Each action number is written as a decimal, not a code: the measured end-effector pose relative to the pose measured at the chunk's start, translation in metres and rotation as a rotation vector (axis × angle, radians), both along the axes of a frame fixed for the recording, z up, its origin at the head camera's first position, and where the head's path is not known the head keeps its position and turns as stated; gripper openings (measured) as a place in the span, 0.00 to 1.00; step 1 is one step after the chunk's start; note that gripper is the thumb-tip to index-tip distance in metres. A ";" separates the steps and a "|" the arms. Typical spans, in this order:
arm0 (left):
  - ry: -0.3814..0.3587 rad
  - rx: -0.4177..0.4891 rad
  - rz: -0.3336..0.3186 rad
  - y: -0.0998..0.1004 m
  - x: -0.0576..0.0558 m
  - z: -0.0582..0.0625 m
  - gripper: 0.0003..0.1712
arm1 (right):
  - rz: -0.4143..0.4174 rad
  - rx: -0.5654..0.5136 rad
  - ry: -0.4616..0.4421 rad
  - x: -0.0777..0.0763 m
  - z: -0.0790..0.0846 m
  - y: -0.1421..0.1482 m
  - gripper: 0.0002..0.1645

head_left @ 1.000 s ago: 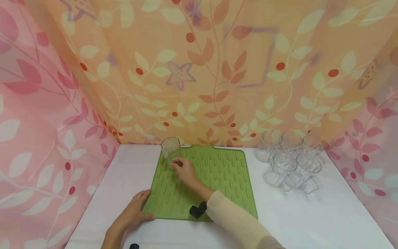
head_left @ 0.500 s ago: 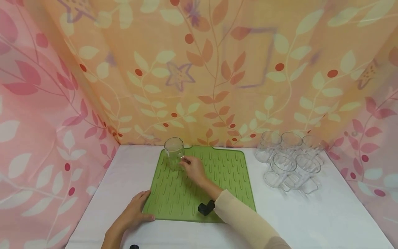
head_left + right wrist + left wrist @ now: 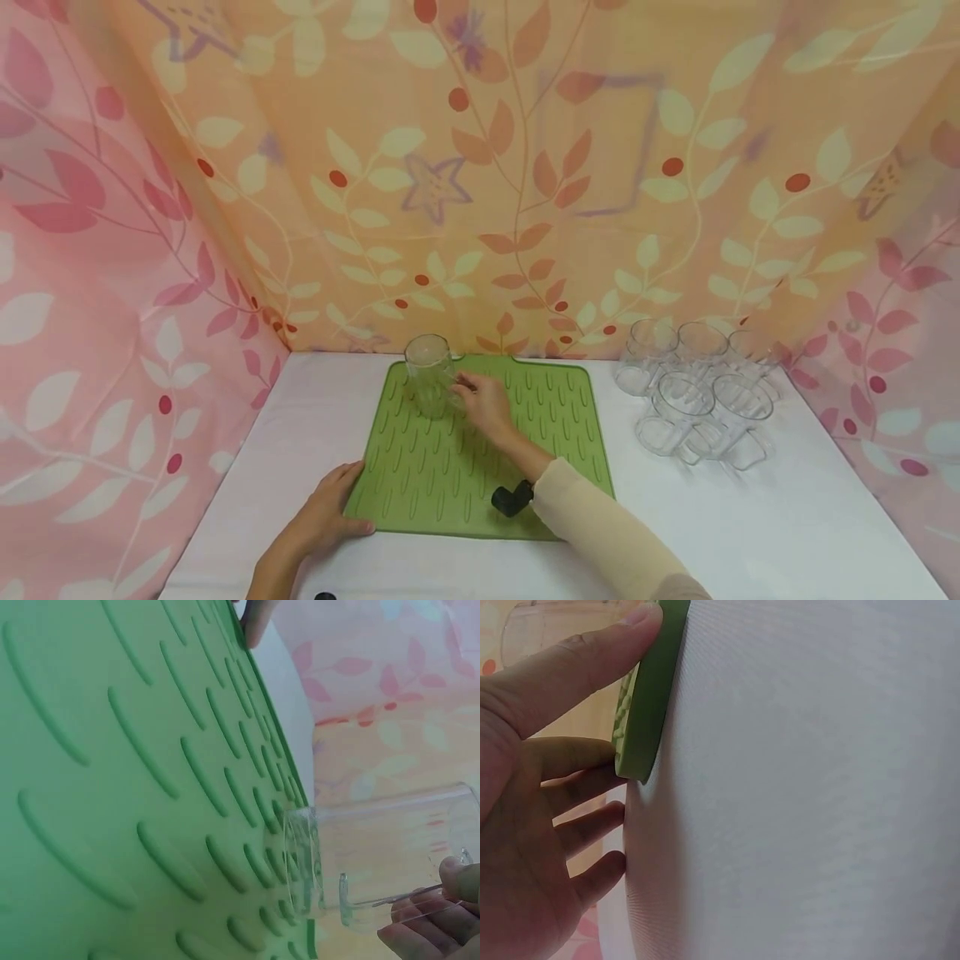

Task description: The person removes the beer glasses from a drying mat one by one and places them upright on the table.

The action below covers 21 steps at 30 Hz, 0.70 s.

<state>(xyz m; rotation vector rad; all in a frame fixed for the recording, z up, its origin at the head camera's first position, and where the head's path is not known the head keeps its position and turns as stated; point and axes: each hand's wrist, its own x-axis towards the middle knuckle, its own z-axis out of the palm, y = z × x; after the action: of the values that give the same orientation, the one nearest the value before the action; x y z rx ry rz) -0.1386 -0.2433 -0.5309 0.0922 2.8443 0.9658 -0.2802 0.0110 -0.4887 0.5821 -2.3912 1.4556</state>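
Observation:
A clear glass mug (image 3: 430, 379) stands upright at the back left of the green ridged mat (image 3: 450, 492). My right hand (image 3: 486, 407) pinches its handle from the right, thumb on top. In the right wrist view, the base of the mug (image 3: 375, 855) is right at the mat's ridges, and fingers curl beneath the handle. At the mat's front left corner lies my left hand (image 3: 322, 510). The left wrist view has the thumb (image 3: 641, 619) against the mat's edge (image 3: 651, 705), with the fingers fairly straight and spread around the corner.
Several clear glass mugs (image 3: 682, 396) stand grouped at the right back of the white table (image 3: 697, 525), some overlapping in view. A patterned cloth (image 3: 525, 208) forms the wall right behind the mat. A black curved piece (image 3: 512, 498) sits at my right wrist.
My right hand and the mug have shifted a little to the right and slightly nearer across the back of the mat. The left hand stays at its corner.

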 end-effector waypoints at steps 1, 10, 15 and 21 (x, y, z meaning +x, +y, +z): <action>0.000 0.000 -0.002 0.000 0.000 0.000 0.60 | -0.002 -0.001 0.000 0.000 0.001 0.002 0.11; -0.003 -0.007 0.007 -0.003 0.001 -0.002 0.60 | 0.007 -0.006 0.001 0.006 0.012 0.017 0.14; -0.003 0.006 0.005 -0.003 0.001 -0.002 0.60 | 0.008 -0.014 -0.004 0.009 0.016 0.027 0.13; -0.001 0.015 -0.001 -0.002 0.000 -0.001 0.59 | 0.018 -0.014 0.023 0.013 0.022 0.041 0.13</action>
<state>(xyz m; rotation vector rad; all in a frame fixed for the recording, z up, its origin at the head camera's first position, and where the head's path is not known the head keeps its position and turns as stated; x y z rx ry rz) -0.1383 -0.2449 -0.5318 0.0948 2.8366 0.9868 -0.2671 0.0525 -0.4666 0.6154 -2.3622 1.4639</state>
